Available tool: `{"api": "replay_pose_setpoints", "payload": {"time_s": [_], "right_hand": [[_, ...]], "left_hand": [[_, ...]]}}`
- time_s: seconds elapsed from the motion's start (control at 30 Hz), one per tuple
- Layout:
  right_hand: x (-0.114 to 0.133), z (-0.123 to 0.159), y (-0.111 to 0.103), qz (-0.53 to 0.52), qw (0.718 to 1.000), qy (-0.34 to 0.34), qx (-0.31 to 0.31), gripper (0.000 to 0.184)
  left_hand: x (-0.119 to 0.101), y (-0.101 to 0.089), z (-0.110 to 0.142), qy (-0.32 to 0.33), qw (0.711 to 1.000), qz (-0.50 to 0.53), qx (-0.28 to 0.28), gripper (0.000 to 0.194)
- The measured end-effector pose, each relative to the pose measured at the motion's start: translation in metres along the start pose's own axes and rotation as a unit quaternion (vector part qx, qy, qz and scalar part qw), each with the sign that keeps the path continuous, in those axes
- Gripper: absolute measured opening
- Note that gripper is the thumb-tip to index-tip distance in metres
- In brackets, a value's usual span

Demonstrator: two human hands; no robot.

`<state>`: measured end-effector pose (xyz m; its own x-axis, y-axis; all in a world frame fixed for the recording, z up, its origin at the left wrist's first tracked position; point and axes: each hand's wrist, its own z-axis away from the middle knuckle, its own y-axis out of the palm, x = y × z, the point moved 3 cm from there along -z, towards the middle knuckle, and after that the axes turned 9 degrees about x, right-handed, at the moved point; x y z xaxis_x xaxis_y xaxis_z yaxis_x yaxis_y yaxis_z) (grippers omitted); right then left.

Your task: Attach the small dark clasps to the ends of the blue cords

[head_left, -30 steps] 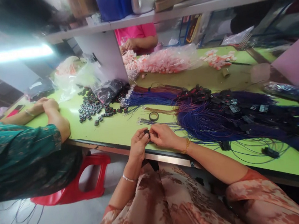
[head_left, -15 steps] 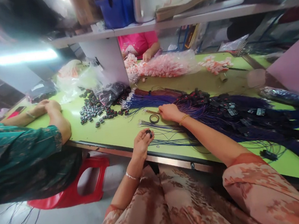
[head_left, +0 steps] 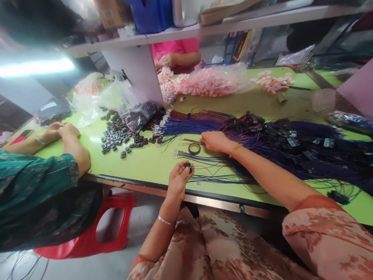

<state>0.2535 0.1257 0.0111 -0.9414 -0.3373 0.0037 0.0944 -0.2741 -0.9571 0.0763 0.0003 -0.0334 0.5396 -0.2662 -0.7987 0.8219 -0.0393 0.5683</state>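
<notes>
My left hand (head_left: 177, 182) is closed in a pinch on a small black connector (head_left: 188, 167) just above the front edge of the table. Farther forward and to the right, my right hand (head_left: 216, 142) has its fingers closed round thin brown wires (head_left: 189, 140), whose bare ends stick out to the left. A black ring (head_left: 189, 150), like a roll of tape, lies just below those wires. Loose dark blue wires (head_left: 202, 158) with metal tips spread between my two hands. Part of the connector is hidden by my fingers.
Many small black connectors (head_left: 118, 136) are scattered at left, beside a thick wire bundle (head_left: 194, 123). Black housings (head_left: 287, 139) pile up at right. A co-worker's forearms (head_left: 72, 141) rest on the table; another person in pink (head_left: 183, 52) sits opposite. A red stool (head_left: 117, 242) stands below.
The whole view has shifted slightly. My hands keep nearly the same pose and hold the same things. The hand of the person in pink has lifted off the pink parts and moved left.
</notes>
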Motion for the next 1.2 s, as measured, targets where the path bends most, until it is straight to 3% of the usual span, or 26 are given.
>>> {"api": "replay_pose_setpoints", "payload": {"time_s": [0.17, 0.33, 0.6, 0.83, 1.2], "right_hand": [[0.002, 0.006, -0.003, -0.026, 0.999, 0.014, -0.029, 0.027], [0.015, 0.000, -0.010, -0.122, 0.987, -0.064, -0.079, 0.021], [0.043, -0.018, -0.017, -0.307, 0.928, -0.153, -0.148, 0.016], [0.044, 0.017, -0.015, -0.432, 0.866, -0.199, -0.153, 0.014], [0.046, 0.061, 0.003, -0.353, 0.886, -0.229, -0.194, 0.007]], "left_hand": [[0.001, -0.001, -0.001, 0.002, 1.000, 0.000, 0.006, 0.036], [0.005, -0.003, -0.003, 0.012, 1.000, -0.002, 0.008, 0.038], [0.001, -0.001, 0.002, 0.002, 1.000, -0.011, -0.002, 0.037], [-0.007, 0.010, 0.003, 0.011, 1.000, 0.000, 0.005, 0.035], [-0.007, 0.013, -0.011, 0.015, 0.999, 0.035, 0.000, 0.027]]}}
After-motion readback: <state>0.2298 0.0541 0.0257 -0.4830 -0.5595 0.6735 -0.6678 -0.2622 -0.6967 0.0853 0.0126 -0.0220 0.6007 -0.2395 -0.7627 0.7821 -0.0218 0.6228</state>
